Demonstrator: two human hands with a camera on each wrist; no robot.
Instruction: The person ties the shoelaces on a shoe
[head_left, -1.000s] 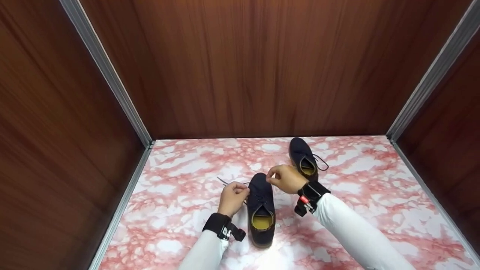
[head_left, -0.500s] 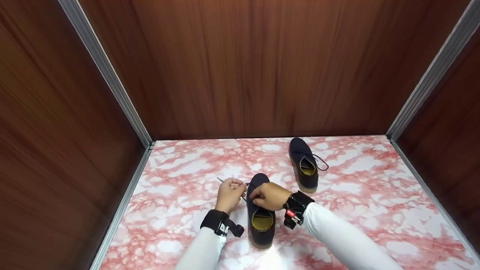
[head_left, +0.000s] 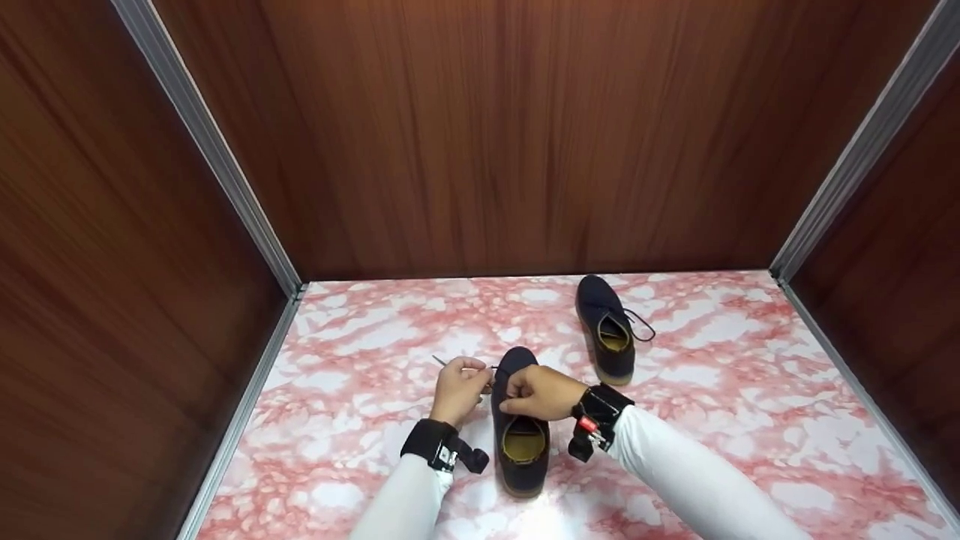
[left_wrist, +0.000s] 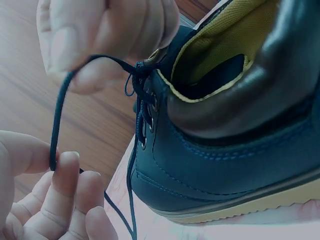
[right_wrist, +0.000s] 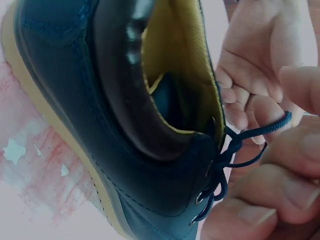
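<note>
A dark navy lace-up shoe (head_left: 523,476) with a yellow lining stands toe-away on the marbled surface. Left of its laces, my left hand (head_left: 459,391) pinches a dark blue shoelace (left_wrist: 59,112) between thumb and forefinger. The lace runs up from there to the fingers of my right hand (head_left: 551,391), then across to a knot (right_wrist: 231,150) at the top eyelets. That right hand pinches the lace close over the shoe's tongue area, hiding most of the lacing in the head view. More lace hangs in a loop beside the shoe in the left wrist view.
A matching shoe (head_left: 600,300) stands farther back to the right, its lace (head_left: 643,330) looped out on the surface. Brown wood-look panels (head_left: 480,135) with grey metal edging close off the back and both sides. A thin grey strip (head_left: 439,360) shows beyond my left hand.
My right hand has come left and nearer, from beside the toe to over the laces, and pinches the lace there. My left hand has shifted only slightly. Both shoes stay put.
</note>
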